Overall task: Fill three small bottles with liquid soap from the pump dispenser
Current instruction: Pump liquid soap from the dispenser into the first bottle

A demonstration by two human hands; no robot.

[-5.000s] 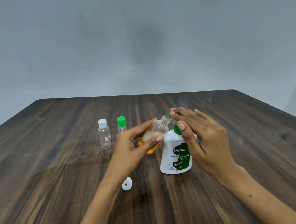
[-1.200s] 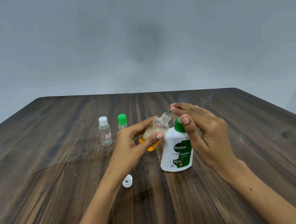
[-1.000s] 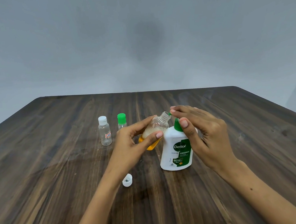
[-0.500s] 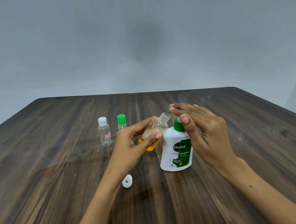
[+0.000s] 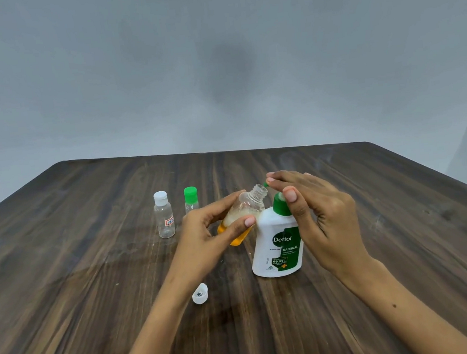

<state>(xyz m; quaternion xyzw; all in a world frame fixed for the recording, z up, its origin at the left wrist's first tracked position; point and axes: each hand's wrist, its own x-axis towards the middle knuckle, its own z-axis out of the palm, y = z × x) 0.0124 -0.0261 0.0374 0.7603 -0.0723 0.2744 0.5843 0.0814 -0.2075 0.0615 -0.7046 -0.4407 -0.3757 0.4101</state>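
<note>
Left hand [image 5: 204, 236]: pinches tilted open bottle [image 5: 244, 213] round its body; light, thin, probably slippery. Right hand [image 5: 318, 211]: fingers straight, pressing dispenser [image 5: 279, 246] pump.

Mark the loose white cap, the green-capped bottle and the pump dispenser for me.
loose white cap [image 5: 200, 293], head view, on its rim.
green-capped bottle [image 5: 190, 195], head view, on the green cap.
pump dispenser [image 5: 279, 246], head view, on the front label.
</note>
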